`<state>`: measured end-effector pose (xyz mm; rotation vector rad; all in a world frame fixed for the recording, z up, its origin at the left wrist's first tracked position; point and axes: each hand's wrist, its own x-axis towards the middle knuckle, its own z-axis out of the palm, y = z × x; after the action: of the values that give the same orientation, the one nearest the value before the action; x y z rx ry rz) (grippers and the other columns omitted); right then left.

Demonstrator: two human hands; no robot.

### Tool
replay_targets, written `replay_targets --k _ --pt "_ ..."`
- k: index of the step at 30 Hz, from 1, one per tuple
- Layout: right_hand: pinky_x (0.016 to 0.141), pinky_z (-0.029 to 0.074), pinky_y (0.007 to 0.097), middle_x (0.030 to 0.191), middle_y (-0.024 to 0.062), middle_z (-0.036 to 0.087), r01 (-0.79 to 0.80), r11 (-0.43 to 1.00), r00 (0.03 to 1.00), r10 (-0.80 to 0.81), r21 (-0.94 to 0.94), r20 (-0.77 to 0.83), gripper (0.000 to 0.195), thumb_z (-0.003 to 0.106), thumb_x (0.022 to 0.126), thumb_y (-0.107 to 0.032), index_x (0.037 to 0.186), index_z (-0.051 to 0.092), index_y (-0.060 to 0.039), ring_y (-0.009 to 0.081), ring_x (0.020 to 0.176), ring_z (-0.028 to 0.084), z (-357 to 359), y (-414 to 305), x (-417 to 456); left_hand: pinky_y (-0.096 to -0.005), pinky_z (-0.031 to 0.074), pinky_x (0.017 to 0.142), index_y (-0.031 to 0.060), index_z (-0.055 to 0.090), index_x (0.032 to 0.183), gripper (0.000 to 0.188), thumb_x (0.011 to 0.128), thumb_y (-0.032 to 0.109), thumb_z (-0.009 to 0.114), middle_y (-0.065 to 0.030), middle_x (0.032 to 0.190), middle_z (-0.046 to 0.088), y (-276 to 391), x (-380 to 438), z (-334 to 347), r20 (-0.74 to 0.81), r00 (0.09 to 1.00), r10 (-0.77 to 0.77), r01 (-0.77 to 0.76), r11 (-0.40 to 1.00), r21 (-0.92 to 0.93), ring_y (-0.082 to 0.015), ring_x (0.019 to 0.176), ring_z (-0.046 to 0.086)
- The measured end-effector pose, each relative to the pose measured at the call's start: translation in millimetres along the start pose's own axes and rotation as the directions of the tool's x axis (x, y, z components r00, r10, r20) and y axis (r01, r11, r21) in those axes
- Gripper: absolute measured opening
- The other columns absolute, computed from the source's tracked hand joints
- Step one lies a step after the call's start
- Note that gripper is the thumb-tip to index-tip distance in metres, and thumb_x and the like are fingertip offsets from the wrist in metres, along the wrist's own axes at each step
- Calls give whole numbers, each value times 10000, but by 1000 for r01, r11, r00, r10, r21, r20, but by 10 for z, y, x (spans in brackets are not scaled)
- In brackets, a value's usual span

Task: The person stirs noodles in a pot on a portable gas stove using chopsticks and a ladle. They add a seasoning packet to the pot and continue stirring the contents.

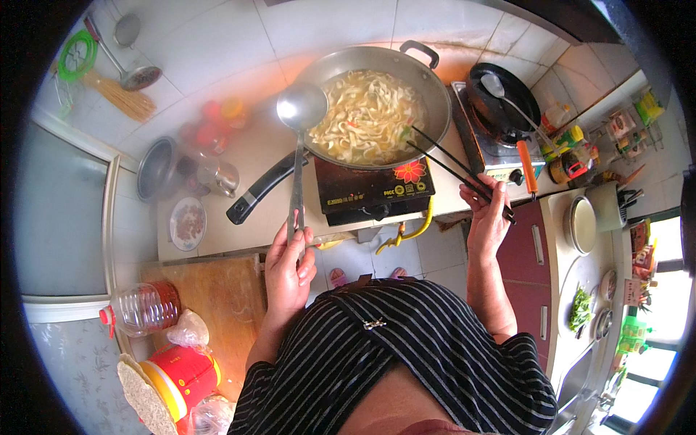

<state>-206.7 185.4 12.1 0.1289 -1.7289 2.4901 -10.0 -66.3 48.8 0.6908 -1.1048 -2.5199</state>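
My left hand (292,261) grips the handle of a steel ladle (302,106), its bowl raised beside the left rim of a large wok (435,109). Broad noodles (364,119) in broth fill the wok, with bits of red and green among them. Between the fingers of my right hand (485,215) is a pair of black chopsticks (451,166), whose tips reach into the right side of the noodles near a green piece. The wok stands on a black gas stove (375,190), its long black handle (266,187) pointing toward the lower left.
Right of the wok, a black frying pan (503,103) holding a metal spatula (495,86) rests on a second stove (500,157). A plate of brown pieces (188,223) lies left. Leafy greens (582,310) sit on the right counter. An oil jug (144,308) stands by a wooden board (234,315).
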Motion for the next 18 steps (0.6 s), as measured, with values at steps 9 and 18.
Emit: replay_targets --k 9,18 --pt "724 573 345 905 196 654 -25 999 1000 25 -30 -9 396 437 989 -336 1034 570 34 254 783 678 70 38 -35 -135 242 370 95 468 1323 355 968 97 458 -19 945 521 8 10 -1 -8 1000 5 -5 1000 12 -9 468 327" --pt "718 573 339 906 206 654 -47 998 999 47 -42 -5 391 441 988 -331 1030 568 36 252 790 679 86 51 -36 -135 244 369 91 458 1329 363 965 93 457 -20 951 516 9 4 -8 0 1000 0 0 1000 8 -10 473 326"
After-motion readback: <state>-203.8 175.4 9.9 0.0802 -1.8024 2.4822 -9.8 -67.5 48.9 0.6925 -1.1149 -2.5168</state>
